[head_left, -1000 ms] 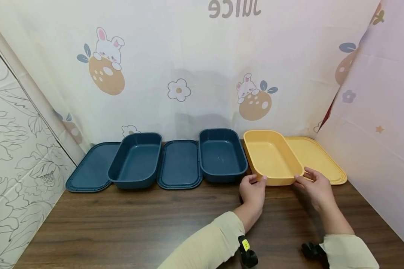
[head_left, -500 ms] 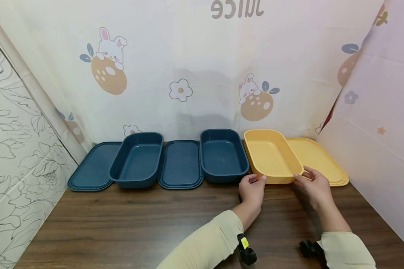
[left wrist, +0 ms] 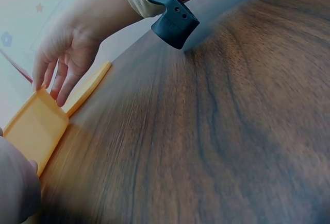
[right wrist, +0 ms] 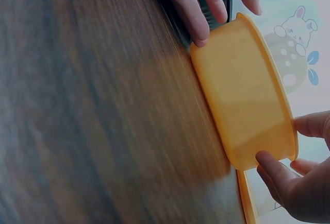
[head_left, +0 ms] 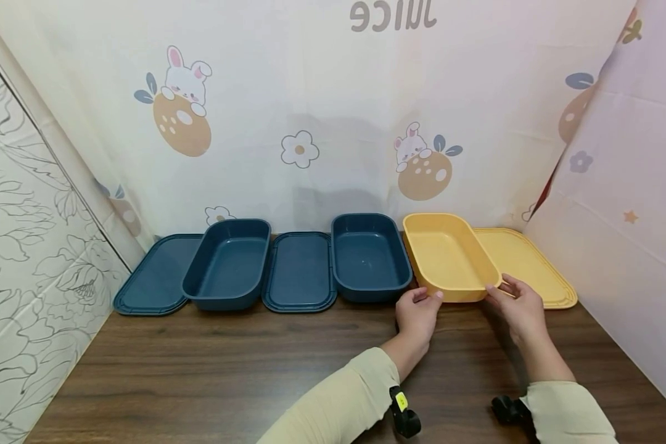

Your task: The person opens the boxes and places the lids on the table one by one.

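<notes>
A yellow rectangular food container (head_left: 452,256) stands uncovered at the back right of the wooden table (head_left: 200,376). My left hand (head_left: 417,317) holds its near left corner, thumb against the front wall and fingers around the side. At the near right corner, my right hand (head_left: 520,311) grips the container with the thumb in front. The right wrist view shows the front wall of the yellow container (right wrist: 245,95) between both hands. A flat yellow lid (head_left: 524,262) lies to its right, partly behind my right hand. Close on the left stands a dark blue container (head_left: 369,256).
Left of that container lies a dark blue lid (head_left: 301,271), then another blue container (head_left: 227,265) and another blue lid (head_left: 158,277). They form a row along the printed cloth backdrop (head_left: 333,92). A flower-patterned panel (head_left: 28,246) borders the left, a pale cloth (head_left: 633,185) the right.
The yellow container has shifted slightly back and left, closer to the blue container beside it. Both hands moved with it, and the head view has drifted a little.
</notes>
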The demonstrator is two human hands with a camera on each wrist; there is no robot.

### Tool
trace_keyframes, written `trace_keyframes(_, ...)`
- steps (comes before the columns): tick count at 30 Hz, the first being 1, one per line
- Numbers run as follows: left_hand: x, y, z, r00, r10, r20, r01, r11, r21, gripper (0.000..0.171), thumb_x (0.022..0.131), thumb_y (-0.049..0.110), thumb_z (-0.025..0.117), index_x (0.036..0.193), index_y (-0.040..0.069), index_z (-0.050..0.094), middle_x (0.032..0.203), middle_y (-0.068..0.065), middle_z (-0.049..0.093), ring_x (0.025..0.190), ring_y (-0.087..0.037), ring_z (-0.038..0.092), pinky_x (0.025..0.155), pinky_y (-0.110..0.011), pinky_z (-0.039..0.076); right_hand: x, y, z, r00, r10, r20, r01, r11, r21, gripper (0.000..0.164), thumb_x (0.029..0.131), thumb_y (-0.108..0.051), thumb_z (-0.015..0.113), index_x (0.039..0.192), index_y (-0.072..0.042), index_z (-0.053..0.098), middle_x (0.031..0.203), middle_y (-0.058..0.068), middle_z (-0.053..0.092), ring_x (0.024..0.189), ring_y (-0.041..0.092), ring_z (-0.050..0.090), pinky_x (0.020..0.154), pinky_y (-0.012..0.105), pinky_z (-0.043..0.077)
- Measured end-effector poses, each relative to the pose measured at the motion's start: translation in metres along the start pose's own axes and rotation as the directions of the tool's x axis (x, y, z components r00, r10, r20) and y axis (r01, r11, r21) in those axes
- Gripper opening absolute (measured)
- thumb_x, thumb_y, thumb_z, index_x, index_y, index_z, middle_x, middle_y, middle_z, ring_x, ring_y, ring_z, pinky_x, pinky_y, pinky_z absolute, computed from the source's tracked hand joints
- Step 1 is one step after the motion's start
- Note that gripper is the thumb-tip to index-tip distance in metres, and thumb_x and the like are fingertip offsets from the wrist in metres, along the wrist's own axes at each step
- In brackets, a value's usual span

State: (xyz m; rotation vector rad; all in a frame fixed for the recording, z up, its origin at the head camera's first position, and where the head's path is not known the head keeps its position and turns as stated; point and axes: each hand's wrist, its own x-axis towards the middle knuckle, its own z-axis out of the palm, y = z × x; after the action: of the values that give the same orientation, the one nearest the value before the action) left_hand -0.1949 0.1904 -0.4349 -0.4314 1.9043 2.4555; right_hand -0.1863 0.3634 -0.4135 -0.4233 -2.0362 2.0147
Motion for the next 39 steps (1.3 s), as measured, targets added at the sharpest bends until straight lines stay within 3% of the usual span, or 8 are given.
trace_keyframes(3,0.000,0.000,-0.001,1.000,-0.008,0.007,0.008,1.000,0.000,0.021,0.079,0.011,0.082,0.095,0.009,0.069,0.092,-0.001,0.063,0.084,-0.013,0.065,0.076,-0.033,0.056,0.000,0.000,0.000,1.000,0.014,-0.013,-0.014,1.000,-0.003,0.075,0.091,-0.005,0.067,0.148,0.013,0.022,0.105,-0.001,0.052,0.078,-0.001,0.065,0.073,0.019,0.054)
trace_keyframes(9,-0.001,-0.001,-0.001,0.999,-0.045,0.017,0.046,0.999,-0.019,0.015,0.080,0.001,0.077,0.090,0.007,0.068,0.082,-0.001,0.062,0.070,-0.013,0.061,0.068,-0.032,0.056,-0.004,-0.001,-0.001,0.999,0.034,-0.041,-0.030,0.996,0.086,0.075,0.088,-0.002,0.069,0.147,0.013,0.024,0.097,-0.006,0.055,0.076,0.002,0.066,0.072,0.020,0.055)
trace_keyframes(17,-0.005,0.001,-0.005,0.993,-0.086,0.083,0.086,0.996,0.007,0.016,0.080,-0.013,0.064,0.083,0.003,0.067,0.069,-0.004,0.058,0.055,-0.016,0.057,0.058,-0.032,0.057,-0.013,-0.006,0.003,0.991,0.067,-0.112,-0.052,0.990,0.132,0.039,0.087,0.003,0.069,0.119,0.002,0.048,0.088,-0.004,0.057,0.072,0.006,0.064,0.064,0.024,0.057)
trace_keyframes(25,-0.009,0.002,-0.014,0.983,-0.079,0.163,0.071,0.996,0.054,0.013,0.078,-0.013,0.065,0.083,-0.002,0.069,0.066,-0.004,0.057,0.054,-0.013,0.054,0.054,-0.030,0.056,-0.018,-0.008,0.006,0.983,0.100,-0.153,-0.080,0.988,0.131,0.031,0.088,0.005,0.065,0.115,0.001,0.049,0.084,-0.004,0.057,0.070,0.006,0.063,0.061,0.024,0.057)
trace_keyframes(33,-0.007,0.006,-0.032,0.965,-0.046,0.256,0.014,0.992,0.123,0.008,0.081,-0.008,0.067,0.085,-0.003,0.071,0.065,-0.002,0.059,0.057,-0.013,0.056,0.059,-0.034,0.057,-0.028,-0.010,0.011,0.995,-0.015,-0.101,0.030,0.988,0.153,0.024,0.088,0.006,0.064,0.109,0.005,0.051,0.081,-0.001,0.062,0.069,0.009,0.065,0.062,0.024,0.057)
trace_keyframes(39,-0.004,0.015,-0.048,0.957,-0.050,0.285,-0.005,0.982,0.188,0.009,0.080,-0.008,0.067,0.085,-0.001,0.071,0.066,-0.002,0.061,0.056,-0.014,0.057,0.057,-0.032,0.056,-0.037,-0.015,0.016,0.991,-0.119,-0.058,0.129,0.968,0.215,0.016,0.087,0.009,0.065,0.095,-0.004,0.063,0.082,0.001,0.065,0.069,0.011,0.066,0.063,0.026,0.057)
